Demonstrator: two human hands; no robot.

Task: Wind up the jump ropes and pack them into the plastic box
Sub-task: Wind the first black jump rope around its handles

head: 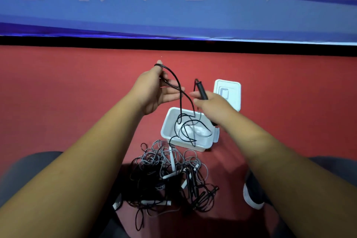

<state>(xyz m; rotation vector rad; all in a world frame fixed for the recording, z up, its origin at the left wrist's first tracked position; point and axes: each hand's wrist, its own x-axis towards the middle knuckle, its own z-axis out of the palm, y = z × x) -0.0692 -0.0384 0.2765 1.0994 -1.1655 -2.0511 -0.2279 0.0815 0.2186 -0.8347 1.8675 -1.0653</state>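
Note:
A black jump rope (178,91) runs from my two raised hands down into the open white plastic box (188,129) on the red floor, where its loose loops lie. My left hand (156,91) has the cord looped over the thumb, with the fingers stretched out straight. My right hand (207,102) grips the rope's black handle (201,90), held up above the box. A tangled pile of black and grey jump ropes (170,174) with white and black handles lies on the floor just in front of the box.
The box's white lid (228,93) lies on the floor behind the box to the right. My knees sit at both lower corners and a dark shoe (253,191) is to the pile's right. A blue banner wall with a black base strip (173,44) closes off the back.

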